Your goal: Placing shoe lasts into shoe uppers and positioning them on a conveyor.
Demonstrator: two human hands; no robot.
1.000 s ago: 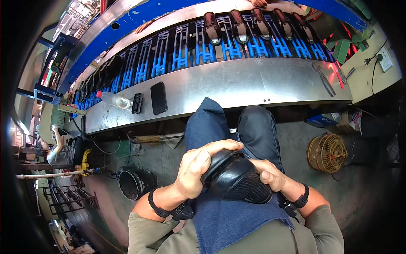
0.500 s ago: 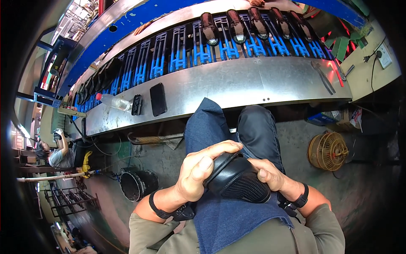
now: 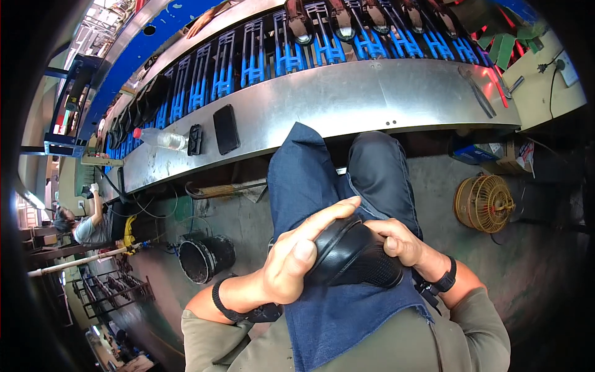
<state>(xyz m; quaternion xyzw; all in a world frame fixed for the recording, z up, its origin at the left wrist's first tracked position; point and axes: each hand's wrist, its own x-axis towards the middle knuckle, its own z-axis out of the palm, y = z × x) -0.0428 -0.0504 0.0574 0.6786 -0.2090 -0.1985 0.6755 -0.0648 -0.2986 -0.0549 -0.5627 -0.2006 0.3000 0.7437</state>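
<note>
A black shoe [image 3: 354,263] with a perforated section rests over my lap, on the blue denim cloth [image 3: 347,322]. My left hand [image 3: 294,257] presses along its left side, thumb toward me and fingers stretched over the far edge. On the opposite side my right hand [image 3: 396,242] grips the shoe with bent fingers, the thumb folded near the perforated part. The shoe's underside and some of my fingertips are hidden.
Ahead runs a metal ledge [image 3: 322,99] carrying a phone [image 3: 226,129], a bottle [image 3: 162,139] and pliers [image 3: 477,93]. Shoes [image 3: 299,23] sit on blue racks behind it. A bucket [image 3: 204,257] stands left, a round fan [image 3: 483,203] right. Another person [image 3: 87,226] is far left.
The shoe has tilted a little in my hands, so less of its perforated part faces me. My right hand has shifted slightly, and the view has tipped downward.
</note>
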